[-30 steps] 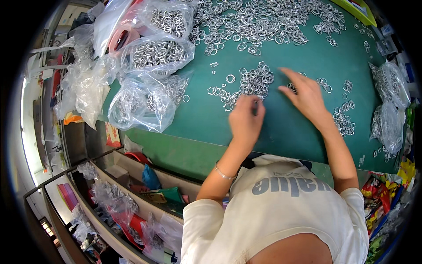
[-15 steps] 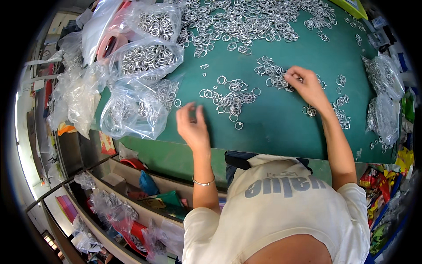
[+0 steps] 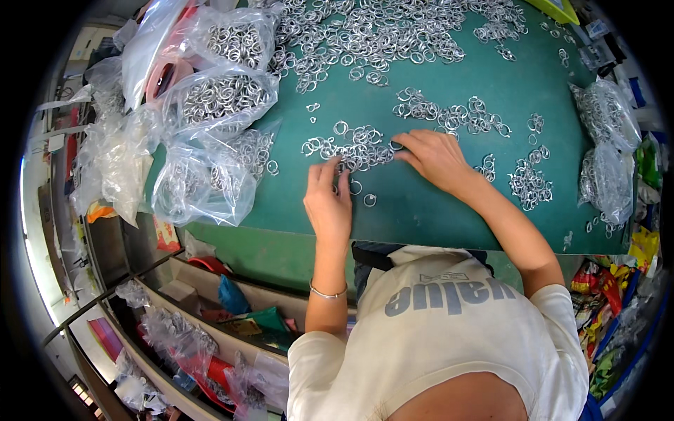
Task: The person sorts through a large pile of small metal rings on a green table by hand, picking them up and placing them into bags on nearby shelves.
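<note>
Silver metal rings lie in a loose pile [image 3: 365,153] on the green tabletop in front of me. My left hand [image 3: 328,203] is at the pile's near left side, its thumb and fingertips closing on a ring at the edge. From the right, my right hand [image 3: 437,160] reaches to the other side of the same pile, thumb and forefinger pinched around a ring. Just beyond the right hand is another group of rings [image 3: 481,119]. A smaller cluster [image 3: 530,184] lies right of my right forearm.
Clear plastic bags of rings [image 3: 228,98] stand along the table's left side. A large heap of rings [image 3: 393,31] covers the far part. More bagged rings [image 3: 607,172] lie at the right edge. Below left are drawers [image 3: 210,309] holding bags and packets.
My right hand has moved left from the farther group of rings to the middle pile. My left hand has shifted right from beside the bags to the same pile.
</note>
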`<action>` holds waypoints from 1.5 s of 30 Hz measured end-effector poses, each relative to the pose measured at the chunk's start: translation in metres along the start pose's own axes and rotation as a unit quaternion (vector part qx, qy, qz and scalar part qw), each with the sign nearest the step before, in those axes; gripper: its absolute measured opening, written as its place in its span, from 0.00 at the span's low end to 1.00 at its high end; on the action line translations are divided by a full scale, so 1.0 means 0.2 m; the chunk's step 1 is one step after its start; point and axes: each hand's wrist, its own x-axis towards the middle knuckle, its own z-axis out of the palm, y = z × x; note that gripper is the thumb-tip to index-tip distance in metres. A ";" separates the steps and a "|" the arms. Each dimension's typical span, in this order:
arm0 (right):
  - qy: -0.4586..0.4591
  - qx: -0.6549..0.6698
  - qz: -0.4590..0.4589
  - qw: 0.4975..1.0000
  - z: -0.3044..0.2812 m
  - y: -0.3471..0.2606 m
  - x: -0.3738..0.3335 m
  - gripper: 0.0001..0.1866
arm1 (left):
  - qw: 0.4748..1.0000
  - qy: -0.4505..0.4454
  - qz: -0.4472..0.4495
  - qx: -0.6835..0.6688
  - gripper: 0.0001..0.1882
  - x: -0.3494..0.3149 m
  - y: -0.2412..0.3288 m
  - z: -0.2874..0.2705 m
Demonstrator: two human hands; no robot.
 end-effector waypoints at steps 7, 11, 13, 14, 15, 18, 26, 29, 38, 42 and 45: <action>-0.016 0.455 0.222 0.862 -0.12 0.00 -0.05 0.09 | 0.998 0.064 -0.009 -0.027 0.10 -0.03 0.02 -0.05; -0.181 0.630 0.292 0.697 -0.15 -0.08 -0.09 0.10 | 0.814 -0.210 -0.257 -0.477 0.11 -0.10 0.12 0.00; -0.184 0.587 0.274 0.740 -0.13 -0.13 -0.10 0.11 | 0.715 -0.266 -0.295 -0.575 0.14 -0.13 0.12 0.05; -0.162 0.564 0.254 0.769 -0.12 -0.14 -0.10 0.11 | 0.736 -0.243 -0.286 -0.563 0.14 -0.14 0.13 0.07; -0.140 0.539 0.234 0.797 -0.10 -0.16 -0.11 0.10 | 0.757 -0.218 -0.277 -0.551 0.14 -0.16 0.14 0.07; -0.130 0.463 0.165 0.861 -0.08 -0.17 -0.11 0.09 | 0.815 -0.143 -0.238 -0.508 0.10 -0.19 0.17 0.06; 0.108 0.060 -0.031 0.992 0.05 -0.13 0.06 0.11 | 0.869 0.003 -0.245 -0.429 0.08 -0.14 0.04 -0.14; 0.056 0.026 -0.015 0.998 0.06 -0.11 0.04 0.11 | 0.907 0.047 -0.222 -0.355 0.07 -0.14 0.00 -0.22; 0.024 0.225 0.152 0.962 -0.08 -0.06 0.00 0.08 | 0.943 0.298 -0.146 -0.029 0.08 0.11 -0.29 -0.61; -0.072 0.451 0.282 0.844 -0.12 -0.08 0.00 0.10 | 0.948 0.261 -0.135 0.124 0.09 0.14 -0.36 -0.62; -0.003 0.328 0.232 0.916 -0.11 0.00 -0.04 0.09 | 0.947 0.284 -0.136 -0.059 0.09 0.09 -0.17 -0.49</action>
